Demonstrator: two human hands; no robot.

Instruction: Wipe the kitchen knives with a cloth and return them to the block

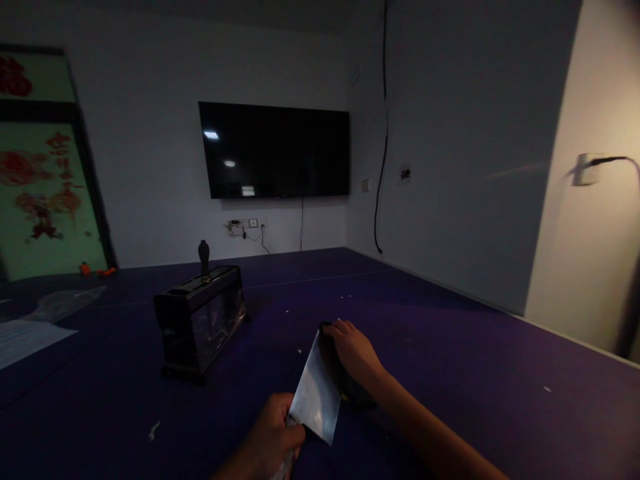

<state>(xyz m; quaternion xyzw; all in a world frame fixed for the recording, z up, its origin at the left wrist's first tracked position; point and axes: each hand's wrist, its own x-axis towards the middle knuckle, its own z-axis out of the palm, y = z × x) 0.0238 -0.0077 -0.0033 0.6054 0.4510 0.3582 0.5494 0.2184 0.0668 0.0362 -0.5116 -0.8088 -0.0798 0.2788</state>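
My left hand [275, 433] is closed round the near end of what looks like a cleaver. Its broad, shiny silver blade [316, 400] slants up and away to the right. At the blade's far end, my right hand [354, 350] has its fingers curled over a dark piece [330, 357] lying along the blade's right side. The shape of that piece is mostly lost in shadow and behind the hand. To the left stands a black knife block [197, 327] with clear side panels, and one black knife handle [204, 260] sticks up from its top.
Both hands are over a dark blue-purple surface [430, 333] scattered with small white scraps. A printed sheet [30, 340] and clear plastic film [67, 303] lie at the far left. Small orange items [95, 270] sit near the door. A television [280, 150] hangs on the back wall.
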